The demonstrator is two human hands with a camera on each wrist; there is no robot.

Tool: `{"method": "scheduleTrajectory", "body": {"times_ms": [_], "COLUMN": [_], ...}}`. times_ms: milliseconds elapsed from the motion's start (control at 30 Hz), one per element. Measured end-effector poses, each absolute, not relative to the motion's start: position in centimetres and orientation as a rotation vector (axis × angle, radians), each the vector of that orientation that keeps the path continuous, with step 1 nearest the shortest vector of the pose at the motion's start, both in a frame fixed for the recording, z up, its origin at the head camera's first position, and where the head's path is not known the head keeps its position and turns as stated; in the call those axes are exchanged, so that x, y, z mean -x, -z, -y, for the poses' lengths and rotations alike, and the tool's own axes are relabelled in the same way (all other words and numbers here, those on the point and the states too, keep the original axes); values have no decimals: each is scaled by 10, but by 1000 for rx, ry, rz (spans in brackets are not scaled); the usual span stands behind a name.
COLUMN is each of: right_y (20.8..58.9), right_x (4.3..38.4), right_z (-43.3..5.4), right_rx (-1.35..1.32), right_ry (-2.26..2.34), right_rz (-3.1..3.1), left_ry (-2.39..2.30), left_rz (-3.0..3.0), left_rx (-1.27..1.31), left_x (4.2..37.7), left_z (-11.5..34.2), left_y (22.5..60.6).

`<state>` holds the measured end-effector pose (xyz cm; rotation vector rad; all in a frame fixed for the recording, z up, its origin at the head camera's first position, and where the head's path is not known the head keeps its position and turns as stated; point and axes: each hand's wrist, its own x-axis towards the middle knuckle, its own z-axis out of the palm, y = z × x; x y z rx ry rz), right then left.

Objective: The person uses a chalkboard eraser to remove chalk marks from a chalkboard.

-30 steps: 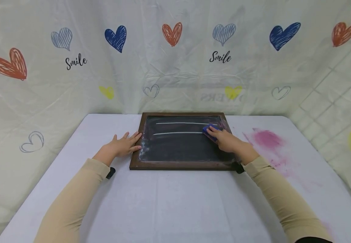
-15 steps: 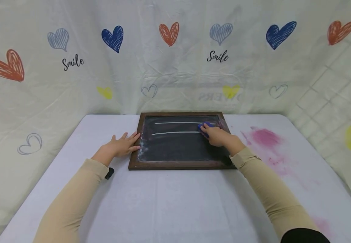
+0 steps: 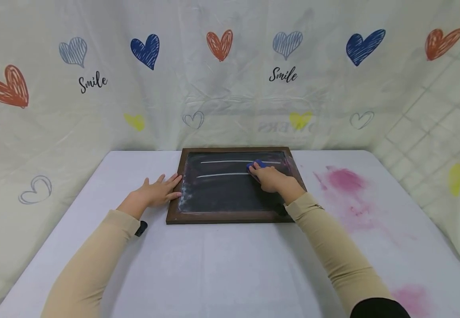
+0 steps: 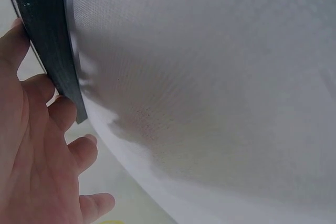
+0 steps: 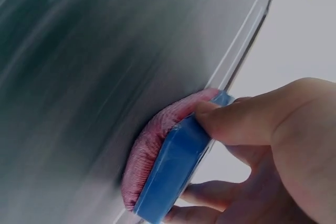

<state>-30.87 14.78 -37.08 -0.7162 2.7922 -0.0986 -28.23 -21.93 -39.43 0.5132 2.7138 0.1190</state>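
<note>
A chalkboard in a brown wooden frame lies on the white table, with two white chalk lines across its upper half. My right hand grips a chalkboard eraser between thumb and fingers. The eraser has a blue back and a pinkish pad, and the right wrist view shows that pad against the dark surface. In the head view the lower chalk line ends at the eraser, while the upper one shows on both sides of it. My left hand has spread fingers, with fingertips on the frame's left edge.
The table has a pink powdery stain right of the board and a fainter one near the front right. Behind the board hangs a pale curtain printed with hearts and "Smile".
My right hand has slid the eraser leftward over the board, and the visible lower chalk line has become shorter at its right end. The left hand has stayed at the frame.
</note>
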Motion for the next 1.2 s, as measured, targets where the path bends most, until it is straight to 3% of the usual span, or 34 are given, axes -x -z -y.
{"method": "scheduleTrajectory", "body": {"times_ms": [1200], "right_y": [377], "right_x": [299], "right_z": [7], "right_rx": [865], "right_ry": [12], "right_rz": [-2688], "left_ry": [-110], "left_rz": [-2727], "left_rx": [-505], "left_x": [286], "left_z": [221], "left_y": [400]}}
